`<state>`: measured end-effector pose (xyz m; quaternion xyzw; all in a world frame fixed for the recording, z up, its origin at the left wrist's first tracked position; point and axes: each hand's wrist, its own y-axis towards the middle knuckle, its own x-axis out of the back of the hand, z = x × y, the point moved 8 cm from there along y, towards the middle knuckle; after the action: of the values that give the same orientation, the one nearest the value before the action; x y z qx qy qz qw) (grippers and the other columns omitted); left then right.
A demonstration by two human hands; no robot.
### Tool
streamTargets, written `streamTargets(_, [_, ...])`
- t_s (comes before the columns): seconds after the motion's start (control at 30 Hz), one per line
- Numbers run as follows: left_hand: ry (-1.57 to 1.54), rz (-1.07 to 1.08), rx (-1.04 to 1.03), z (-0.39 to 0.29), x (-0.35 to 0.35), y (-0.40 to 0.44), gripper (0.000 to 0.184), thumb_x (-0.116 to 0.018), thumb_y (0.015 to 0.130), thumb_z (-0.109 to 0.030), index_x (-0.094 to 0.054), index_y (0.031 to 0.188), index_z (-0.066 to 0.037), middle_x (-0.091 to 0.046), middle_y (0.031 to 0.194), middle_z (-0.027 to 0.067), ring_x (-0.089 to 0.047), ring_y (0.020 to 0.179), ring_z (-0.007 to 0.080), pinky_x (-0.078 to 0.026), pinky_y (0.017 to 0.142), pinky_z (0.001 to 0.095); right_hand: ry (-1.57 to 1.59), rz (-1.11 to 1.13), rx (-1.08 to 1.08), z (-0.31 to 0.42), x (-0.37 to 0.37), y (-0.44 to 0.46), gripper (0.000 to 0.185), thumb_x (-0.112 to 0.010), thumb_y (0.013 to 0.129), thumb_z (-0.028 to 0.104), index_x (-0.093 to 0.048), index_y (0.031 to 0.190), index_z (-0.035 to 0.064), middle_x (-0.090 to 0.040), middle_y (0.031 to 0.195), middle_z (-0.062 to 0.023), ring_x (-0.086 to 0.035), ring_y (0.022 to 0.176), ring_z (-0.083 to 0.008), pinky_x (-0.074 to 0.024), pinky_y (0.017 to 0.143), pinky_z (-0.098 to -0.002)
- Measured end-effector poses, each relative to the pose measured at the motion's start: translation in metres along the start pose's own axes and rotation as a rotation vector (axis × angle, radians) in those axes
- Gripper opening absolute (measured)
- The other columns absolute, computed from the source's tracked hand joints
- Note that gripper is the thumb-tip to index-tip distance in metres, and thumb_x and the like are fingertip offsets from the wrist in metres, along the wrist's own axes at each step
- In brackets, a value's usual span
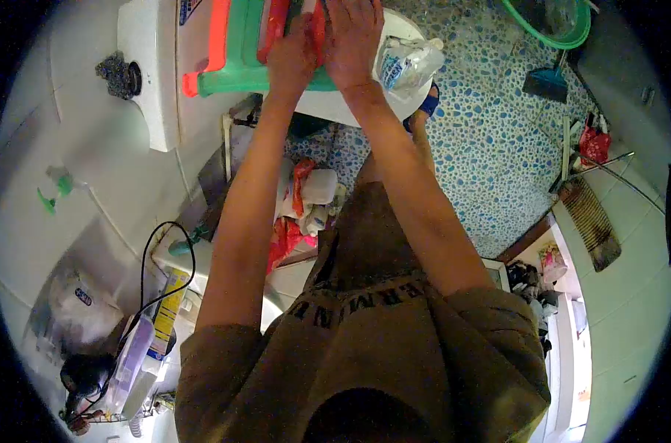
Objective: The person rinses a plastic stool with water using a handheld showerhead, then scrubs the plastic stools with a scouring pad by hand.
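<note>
My left hand [291,59] is at the top edge of the view, its fingers curled on a red plastic piece [275,29]. My right hand [352,44] lies against the right side of that red piece, fingers bent over it and partly cut off by the frame. The red piece is inside or on a green plastic stool [239,52], which has an orange-red plastic part [219,33] along its left side. Under these is a white rounded surface [332,107]. On it, right of my right hand, lies a clear plastic package [409,66] with blue print.
A white basin [149,74] is on the left wall. Below left are a black cable [145,295] and a yellow box [167,314]. Bags and containers [306,199] are piled beneath my arms. On the pebble-patterned floor [483,148] stand a broom [546,83] and a green-rimmed bucket [553,40].
</note>
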<state>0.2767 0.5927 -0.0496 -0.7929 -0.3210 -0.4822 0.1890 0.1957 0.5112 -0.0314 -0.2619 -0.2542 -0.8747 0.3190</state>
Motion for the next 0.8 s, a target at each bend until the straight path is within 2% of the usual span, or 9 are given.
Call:
streamTargets(0.1, [0.023,0.008,0.077,0.013,-0.009,-0.01,0.026,-0.049,0.091,-0.018,-0.052,0.117,-0.014,-0.065,0.076,0.0223,-0.063,0.07,0.0428,-0.049,0.06,0.0532,-0.08,0.192,-0.075,0.016,-0.005,-0.044,0.058,-0.05,0.08,0.013,-0.042,0.135,-0.0025,-0.036,0.146,-0.0167,-0.034,0.133,-0.0376,-0.0222,0.11,-0.0561])
streamTargets(0.2, [-0.075,-0.075,0.038,0.003,0.004,-0.008,0.025,-0.049,0.091,-0.016,-0.054,0.115,-0.014,-0.065,0.077,0.0224,-0.063,0.069,0.0428,-0.049,0.061,0.0536,-0.018,0.154,-0.062,0.03,0.001,-0.068,0.057,-0.05,0.082,0.014,-0.041,0.135,-0.0039,-0.036,0.144,-0.0198,-0.033,0.133,-0.0387,-0.0216,0.11,-0.0564])
streamTargets(0.33, [-0.134,-0.088,0.012,0.004,0.001,-0.008,0.023,-0.049,0.091,-0.017,-0.055,0.113,-0.014,-0.065,0.081,0.0223,-0.063,0.07,0.0422,-0.049,0.06,0.0536,-0.128,0.008,0.064,-0.011,-0.002,0.036,0.056,-0.054,0.082,0.013,-0.043,0.134,-0.0029,-0.04,0.141,-0.0206,-0.038,0.129,-0.0393,-0.0273,0.109,-0.0511])
streamTargets(0.57, [0.012,-0.045,0.048,0.004,-0.001,-0.019,0.028,-0.051,0.089,-0.017,-0.05,0.117,-0.014,-0.065,0.079,0.0225,-0.063,0.069,0.042,-0.05,0.059,0.0526,-0.08,0.124,0.008,0.021,0.003,-0.053,0.051,-0.056,0.079,0.006,-0.05,0.129,-0.0045,-0.043,0.138,-0.02,-0.039,0.128,-0.039,-0.0309,0.106,-0.049])
streamTargets(0.63, [-0.015,0.179,0.16,0.004,-0.006,-0.008,0.032,-0.043,0.095,-0.016,-0.052,0.124,-0.005,-0.058,0.119,0.0241,-0.062,0.095,0.0403,-0.051,0.078,0.0491,-0.15,0.036,0.033,-0.002,-0.004,0.015,0.052,-0.056,0.078,0.005,-0.049,0.13,-0.0046,-0.043,0.138,-0.02,-0.038,0.128,-0.0392,-0.0311,0.106,-0.0476])
streamTargets(0.67, [-0.014,0.181,0.169,0.009,-0.013,-0.009,0.032,-0.043,0.095,-0.016,-0.052,0.124,-0.005,-0.058,0.119,0.0241,-0.062,0.095,0.0403,-0.051,0.078,0.0491,-0.216,-0.032,0.077,-0.01,-0.007,0.037,0.053,-0.056,0.078,0.004,-0.048,0.13,-0.0048,-0.043,0.138,-0.0201,-0.038,0.128,-0.0394,-0.0312,0.106,-0.0462])
streamTargets(0.73, [0.08,-0.172,-0.141,-0.014,0.008,-0.013,0.027,-0.053,0.087,-0.017,-0.046,0.113,-0.011,-0.065,0.077,0.0208,-0.064,0.064,0.0401,-0.051,0.057,0.0509,-0.01,-0.051,0.007,-0.019,-0.011,0.029,0.053,-0.054,0.08,0.005,-0.047,0.132,-0.0026,-0.043,0.138,-0.019,-0.038,0.128,-0.0404,-0.031,0.106,-0.0504])
streamTargets(0.77, [0.073,-0.176,-0.15,-0.015,0.008,-0.017,0.027,-0.053,0.087,-0.017,-0.046,0.113,-0.011,-0.065,0.077,0.0208,-0.064,0.064,0.0401,-0.051,0.057,0.0509,0.184,-0.103,-0.041,-0.026,-0.008,0.03,0.052,-0.053,0.083,0.007,-0.046,0.133,-0.0005,-0.043,0.138,-0.0179,-0.038,0.127,-0.0414,-0.0307,0.106,-0.0547])
streamTargets(0.8, [0.096,-0.052,-0.016,-0.009,0.003,-0.017,0.027,-0.053,0.087,-0.017,-0.046,0.113,-0.012,-0.065,0.075,0.021,-0.064,0.065,0.0399,-0.051,0.056,0.0507,-0.094,-0.031,-0.028,-0.002,-0.001,-0.009,0.054,-0.054,0.08,0.003,-0.045,0.133,-0.0049,-0.041,0.139,-0.0202,-0.036,0.129,-0.0407,-0.0308,0.107,-0.0461])
